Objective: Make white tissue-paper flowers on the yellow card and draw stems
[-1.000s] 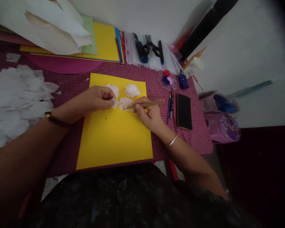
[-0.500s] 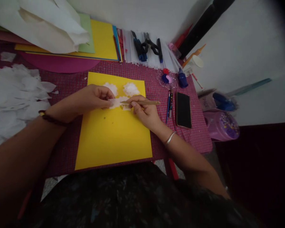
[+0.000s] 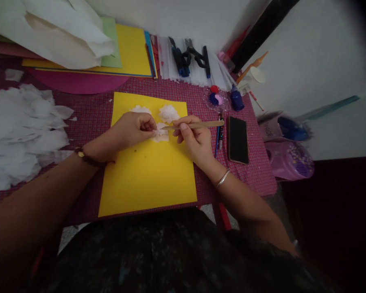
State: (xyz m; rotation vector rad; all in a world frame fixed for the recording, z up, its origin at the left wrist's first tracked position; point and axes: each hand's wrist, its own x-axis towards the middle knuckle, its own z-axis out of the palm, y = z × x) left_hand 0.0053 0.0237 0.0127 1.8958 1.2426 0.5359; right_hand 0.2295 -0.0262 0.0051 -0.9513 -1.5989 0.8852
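Left hand (image 3: 134,128) pinching white paper bit (image 3: 161,137), probably steadying it for wooden stick (image 3: 212,124). Right hand (image 3: 197,140) pinching that stick pen-style, guessing for control. Paper's between hands, yellow sheet (image 3: 146,179) below them, fluffy white tuft (image 3: 168,113) just past right hand.

"Any writing you can read?"
"Only on the pinkish container (image 3: 266,129) at the right: dark capitals, 'PAGE' or perhaps 'PACE'; the third letter is too blurred to settle."
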